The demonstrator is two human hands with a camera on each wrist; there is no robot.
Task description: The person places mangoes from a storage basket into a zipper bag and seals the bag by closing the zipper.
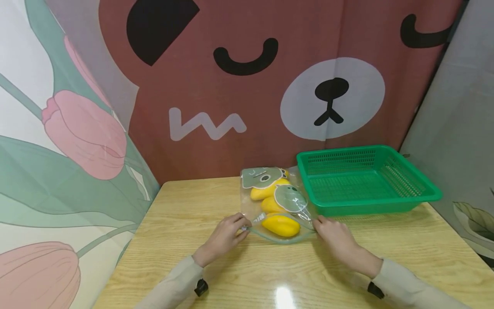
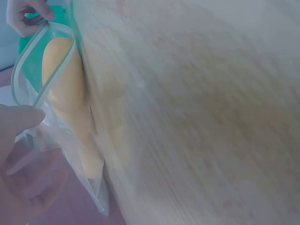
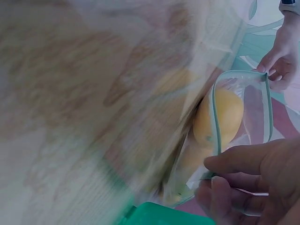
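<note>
A clear zip bag (image 1: 285,241) with green animal-face prints lies on the table, its green-edged mouth gaping toward me. Several yellow mangoes (image 1: 281,226) are inside in a row, the nearest just within the mouth; the prints partly cover those farther back. My left hand (image 1: 225,235) pinches the left end of the mouth between thumb and fingers. At the right end, my right hand (image 1: 338,241) pinches the other corner. In the right wrist view, the thumb and fingers of my right hand (image 3: 248,180) close on the bag's edge, with a mango (image 3: 227,115) showing through the opening.
A green plastic basket (image 1: 376,207) with slotted walls stands at the back right, close against the bag's right side. The wooden table (image 1: 185,206) ends at a curtain (image 1: 216,161) printed with a bear face. Tulip-patterned cloth (image 1: 85,133) hangs at the left.
</note>
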